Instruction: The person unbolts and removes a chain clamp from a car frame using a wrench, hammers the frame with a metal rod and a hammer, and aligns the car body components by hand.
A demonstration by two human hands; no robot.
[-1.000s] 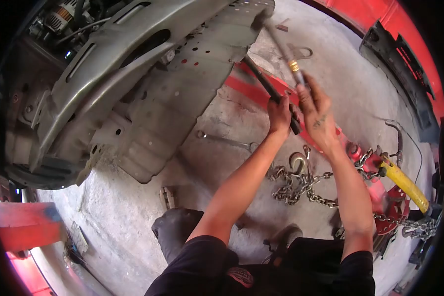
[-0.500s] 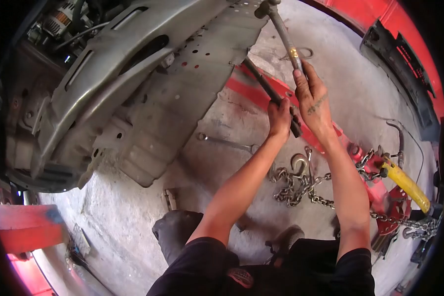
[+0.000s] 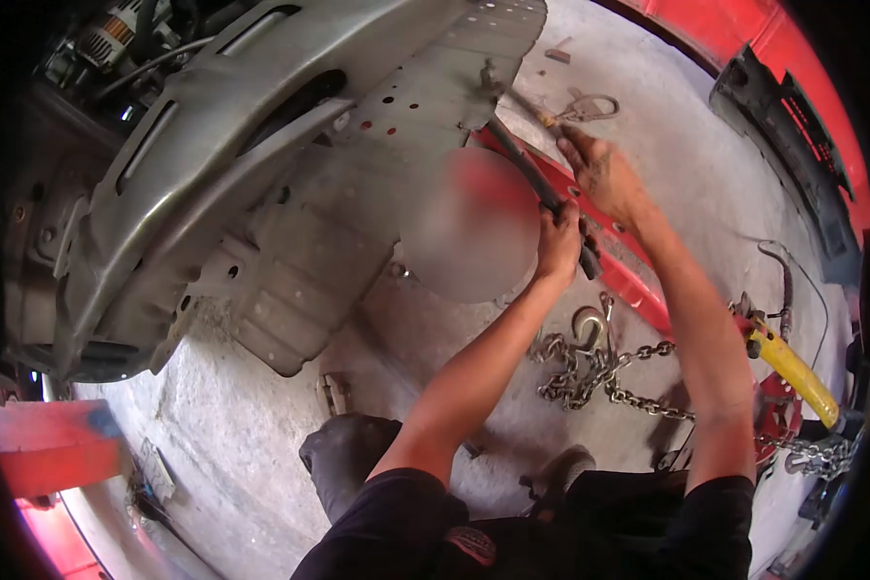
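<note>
My right hand [image 3: 601, 176] is closed around the handle of a hammer [image 3: 527, 106]. The hammer's head is in front of the grey sheet-metal panel [image 3: 309, 251], near its right edge; whether they touch I cannot tell. Below it, my left hand [image 3: 561, 242] grips a dark metal bar [image 3: 524, 164] that slants up toward the same edge. The bar's upper end meets the panel's edge in view, but the exact contact is unclear. A round blurred patch covers the area just left of my left hand.
A curved metal vehicle structure [image 3: 164, 203] fills the left. Under my hands runs a red metal beam [image 3: 638, 290]. A chain with a hook [image 3: 590, 329] lies on the concrete floor, and a yellow-handled part [image 3: 793, 372] is at right. A black trim piece [image 3: 793, 159] leans against red metal.
The hammer has swung down and left, from raised at the top to beside the panel's edge. My left hand and the bar have shifted slightly right. Both hands keep their grip.
</note>
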